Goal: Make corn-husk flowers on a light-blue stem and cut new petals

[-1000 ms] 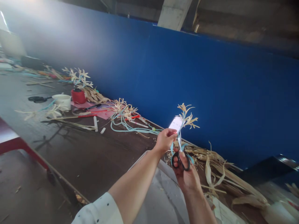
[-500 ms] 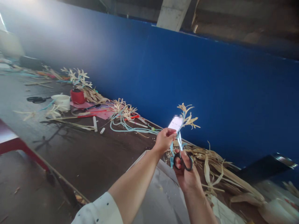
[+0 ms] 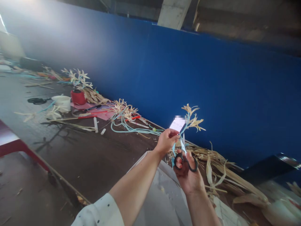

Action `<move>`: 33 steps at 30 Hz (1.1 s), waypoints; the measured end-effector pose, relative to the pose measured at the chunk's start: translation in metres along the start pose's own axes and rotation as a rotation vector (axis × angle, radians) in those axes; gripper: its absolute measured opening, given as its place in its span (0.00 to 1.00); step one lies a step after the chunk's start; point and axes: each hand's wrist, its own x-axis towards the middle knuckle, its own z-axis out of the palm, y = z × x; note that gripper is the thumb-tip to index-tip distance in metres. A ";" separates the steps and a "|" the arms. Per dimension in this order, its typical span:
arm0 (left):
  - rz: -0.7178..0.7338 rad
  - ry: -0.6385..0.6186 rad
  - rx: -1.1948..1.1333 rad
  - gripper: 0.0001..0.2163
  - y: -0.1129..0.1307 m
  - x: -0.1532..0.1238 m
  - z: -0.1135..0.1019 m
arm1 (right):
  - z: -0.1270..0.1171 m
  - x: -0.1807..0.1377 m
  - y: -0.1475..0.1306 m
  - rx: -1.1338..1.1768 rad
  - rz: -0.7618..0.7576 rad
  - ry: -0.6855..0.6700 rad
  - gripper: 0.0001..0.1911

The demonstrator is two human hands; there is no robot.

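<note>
My left hand [image 3: 166, 141] pinches the light-blue wrapped stem of a dried-husk flower spray [image 3: 195, 123], whose pale petals spread up and to the right. In my right hand [image 3: 191, 182] is a pair of scissors [image 3: 183, 146], with fingers and thumb through the black handle loops. Its blades stand apart, pointing up close to the stem just below the left fingertips. Whether they touch the stem I cannot tell. Behind the left fingers glows a bright white rectangle [image 3: 177, 124] with faint digits. A light-blue strip hangs below that hand.
Dried husks [image 3: 218, 160] lie along the blue wall [image 3: 223, 94] at right. Further left are blue-stemmed husk flowers [image 3: 124, 110], a white cup [image 3: 63, 103], a red container [image 3: 78, 98] and black scissors [image 3: 37, 100]. A red-edged stool [image 3: 25, 150] stands beside the table [image 3: 113, 157].
The scissors' handles have spread and the blades have parted. The flower spray has shifted slightly to the right, while my left hand has stayed nearly in place on the stem.
</note>
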 end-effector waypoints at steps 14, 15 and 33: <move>-0.008 -0.069 0.088 0.09 0.007 -0.007 0.003 | -0.007 -0.001 -0.009 0.125 0.065 -0.135 0.19; -0.011 -0.078 0.090 0.08 0.007 -0.007 0.004 | -0.007 -0.001 -0.009 0.120 0.062 -0.127 0.19; -0.036 -0.169 0.059 0.11 0.008 -0.007 0.005 | -0.004 -0.002 -0.012 -0.058 -0.084 0.011 0.15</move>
